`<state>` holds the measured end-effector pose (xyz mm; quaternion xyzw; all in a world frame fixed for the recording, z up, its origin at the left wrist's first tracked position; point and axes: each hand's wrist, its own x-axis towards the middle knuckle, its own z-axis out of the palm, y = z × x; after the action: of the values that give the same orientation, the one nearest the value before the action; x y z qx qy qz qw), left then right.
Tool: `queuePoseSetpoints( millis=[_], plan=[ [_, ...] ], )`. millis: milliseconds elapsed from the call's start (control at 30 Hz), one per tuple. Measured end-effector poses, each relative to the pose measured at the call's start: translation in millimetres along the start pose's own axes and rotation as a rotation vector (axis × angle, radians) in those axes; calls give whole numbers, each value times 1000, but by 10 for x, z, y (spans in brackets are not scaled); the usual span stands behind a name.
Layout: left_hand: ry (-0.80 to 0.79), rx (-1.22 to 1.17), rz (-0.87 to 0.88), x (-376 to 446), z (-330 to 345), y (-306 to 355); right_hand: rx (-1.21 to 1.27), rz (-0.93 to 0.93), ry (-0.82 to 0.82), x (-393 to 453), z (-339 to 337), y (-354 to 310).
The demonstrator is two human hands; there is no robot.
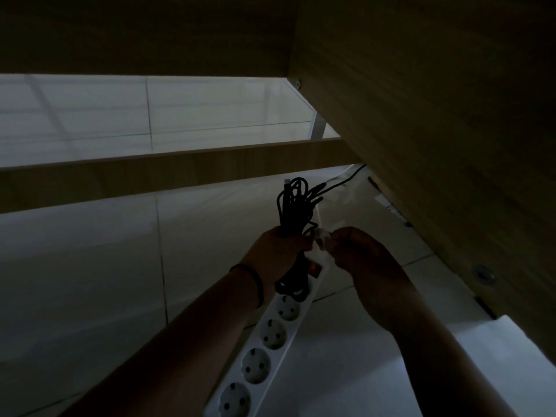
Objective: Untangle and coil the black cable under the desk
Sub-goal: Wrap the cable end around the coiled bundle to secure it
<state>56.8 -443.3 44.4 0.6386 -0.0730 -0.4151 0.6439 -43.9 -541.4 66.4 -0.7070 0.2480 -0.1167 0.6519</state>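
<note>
Tiled floor (90,266), wooden desk panel (451,145), dim

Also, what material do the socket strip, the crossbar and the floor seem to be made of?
Socket strip: probably white plastic, smooth moulded shell with round sockets. Crossbar: wood or wood-look laminate, pale with faint grain; which one I cannot tell. Floor: likely glossy ceramic tile, with thin joint lines and reflections.
</note>
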Motion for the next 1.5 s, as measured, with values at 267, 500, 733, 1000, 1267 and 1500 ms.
queuePoseSetpoints(
  millis=[267, 500, 733, 1000, 1267, 1500],
  plan=[
    [-23, -28, 32, 14, 0, -26, 226, 133, -28, -6, -85, 23],
    [14, -115, 34, 45, 27, -80, 344, 230, -37, -4, -111, 5],
    [59, -28, 41, 62, 43, -108, 313, 207, -23, 9, -123, 29],
    [43, -8, 59, 71, 57, -140, -152, 143, 22, 18, -9, 28],
    [-67, 96, 93, 75, 52, -137, -109, 226, 141, 40, -9, 14],
    [-31, 172, 62, 71, 22, -141, -52, 242, 81, 50, -29, -27]
  ],
)
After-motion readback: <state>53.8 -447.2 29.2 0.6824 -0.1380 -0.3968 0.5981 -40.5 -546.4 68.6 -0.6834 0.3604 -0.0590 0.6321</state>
